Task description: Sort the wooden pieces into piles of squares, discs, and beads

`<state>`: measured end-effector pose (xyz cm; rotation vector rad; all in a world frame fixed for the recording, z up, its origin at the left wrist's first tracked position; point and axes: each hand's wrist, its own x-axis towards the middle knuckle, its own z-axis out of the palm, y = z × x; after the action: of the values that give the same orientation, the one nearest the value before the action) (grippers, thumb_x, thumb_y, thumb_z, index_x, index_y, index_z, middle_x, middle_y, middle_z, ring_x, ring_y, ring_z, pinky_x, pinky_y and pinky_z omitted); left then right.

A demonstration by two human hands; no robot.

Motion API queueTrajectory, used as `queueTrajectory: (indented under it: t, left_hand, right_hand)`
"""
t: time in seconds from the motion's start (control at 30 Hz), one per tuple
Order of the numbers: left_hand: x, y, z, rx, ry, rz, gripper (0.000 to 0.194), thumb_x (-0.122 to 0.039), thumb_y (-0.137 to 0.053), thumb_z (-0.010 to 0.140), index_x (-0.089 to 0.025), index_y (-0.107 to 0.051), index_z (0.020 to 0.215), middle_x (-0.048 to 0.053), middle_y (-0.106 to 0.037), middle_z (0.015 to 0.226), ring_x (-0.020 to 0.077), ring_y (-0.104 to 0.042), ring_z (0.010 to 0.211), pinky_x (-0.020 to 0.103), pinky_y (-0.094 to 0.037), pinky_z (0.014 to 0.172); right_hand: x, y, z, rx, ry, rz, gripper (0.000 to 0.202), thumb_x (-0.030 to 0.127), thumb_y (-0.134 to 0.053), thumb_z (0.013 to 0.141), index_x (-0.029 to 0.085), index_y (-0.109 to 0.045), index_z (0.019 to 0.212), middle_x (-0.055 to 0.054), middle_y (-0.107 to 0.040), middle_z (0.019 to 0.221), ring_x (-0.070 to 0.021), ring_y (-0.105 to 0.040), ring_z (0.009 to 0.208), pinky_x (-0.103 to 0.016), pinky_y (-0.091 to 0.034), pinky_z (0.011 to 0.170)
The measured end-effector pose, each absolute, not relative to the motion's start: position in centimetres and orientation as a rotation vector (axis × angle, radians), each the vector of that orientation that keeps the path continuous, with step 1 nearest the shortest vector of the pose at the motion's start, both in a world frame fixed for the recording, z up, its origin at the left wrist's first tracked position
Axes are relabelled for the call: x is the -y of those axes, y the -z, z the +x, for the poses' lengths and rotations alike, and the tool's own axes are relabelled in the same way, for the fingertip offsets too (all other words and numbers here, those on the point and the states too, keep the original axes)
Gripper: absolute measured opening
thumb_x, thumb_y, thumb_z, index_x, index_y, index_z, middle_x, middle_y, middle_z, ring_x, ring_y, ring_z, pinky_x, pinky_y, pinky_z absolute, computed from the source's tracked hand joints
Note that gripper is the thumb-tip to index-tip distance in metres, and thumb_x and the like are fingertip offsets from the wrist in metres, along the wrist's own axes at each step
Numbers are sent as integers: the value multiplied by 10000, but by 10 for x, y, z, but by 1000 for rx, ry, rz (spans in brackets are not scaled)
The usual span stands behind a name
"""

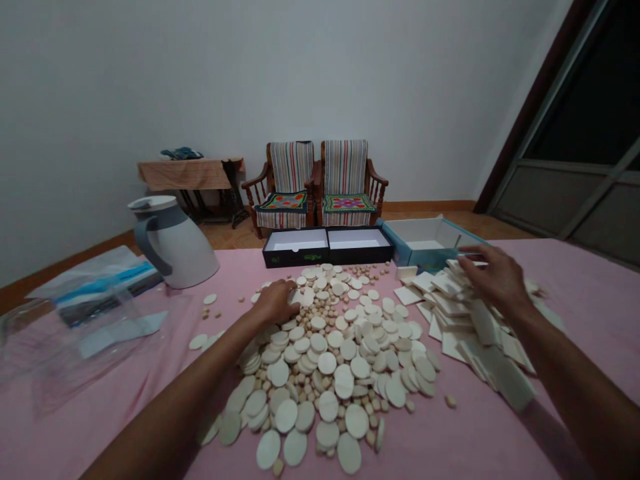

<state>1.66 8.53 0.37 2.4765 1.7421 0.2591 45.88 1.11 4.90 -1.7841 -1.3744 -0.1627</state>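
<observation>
A broad heap of pale round discs (327, 363) mixed with small wooden pieces (323, 311) covers the middle of the pink cloth. My left hand (276, 301) rests at the heap's far left edge, its fingers bent over some discs; whether it grips any is hidden. To the right lies a loose pile of pale square tiles (453, 307). My right hand (493, 277) is over the back of that pile, fingers apart, with its fingertips at the upper tiles. No tile is visibly lifted in it.
Behind the heap stand a black two-part box (295, 259) and a blue open box (423, 257). A white and grey jug (187, 257) stands at the left, near clear plastic packaging (105, 327). Two chairs (345, 180) and a small table (187, 175) are farther back.
</observation>
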Motion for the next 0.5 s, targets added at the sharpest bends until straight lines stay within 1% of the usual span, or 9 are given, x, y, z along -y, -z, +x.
queueTrajectory:
  t: [0.1,0.2,0.27,0.37,0.43,0.5]
  left_hand:
    - [-83,-4,14,-1735,-319,2438,457,-243,-694,640,-189,-632,1090,101,-646,1059,268,-627,956,344,-476,837]
    - [-80,-5,11,-1692,-412,2412,446,-191,-687,612,-163,-622,1053,87,-626,1002,240,-615,893,324,-478,787]
    - [-78,-9,7,-1626,-488,2401,359,-168,-645,645,-165,-609,1002,53,-615,922,201,-596,817,300,-473,734]
    - [-69,-20,0,-1472,-583,2391,180,-148,-571,714,-179,-588,890,5,-597,804,150,-562,725,259,-455,671]
    - [-61,-29,-3,-1371,-628,2386,80,-172,-555,756,-179,-571,835,-2,-596,771,135,-555,704,242,-449,647]
    - [-49,-39,-3,-1277,-683,2360,59,-230,-553,803,-176,-559,826,0,-599,765,127,-550,693,236,-448,632]
  right_hand:
    - [-5,-44,405,1589,59,-1602,236,340,-545,814,176,-660,940,-98,-680,940,-217,-662,772,-364,-526,726]
    - [2,-41,354,1740,-97,-1443,208,314,-525,847,177,-646,946,-87,-671,950,-187,-657,766,-323,-523,705]
    - [7,-40,328,1803,-181,-1366,185,287,-516,862,180,-631,960,-85,-667,964,-176,-652,754,-316,-519,696]
    - [13,-34,299,1926,-286,-1252,150,231,-503,871,186,-613,963,-72,-663,929,-170,-643,743,-327,-511,710]
    - [17,-29,285,1997,-348,-1184,142,200,-499,875,191,-610,963,-64,-660,917,-171,-639,765,-336,-506,732]
    - [20,-24,271,2021,-388,-1151,170,190,-506,880,200,-611,1013,-69,-657,958,-184,-636,836,-339,-504,750]
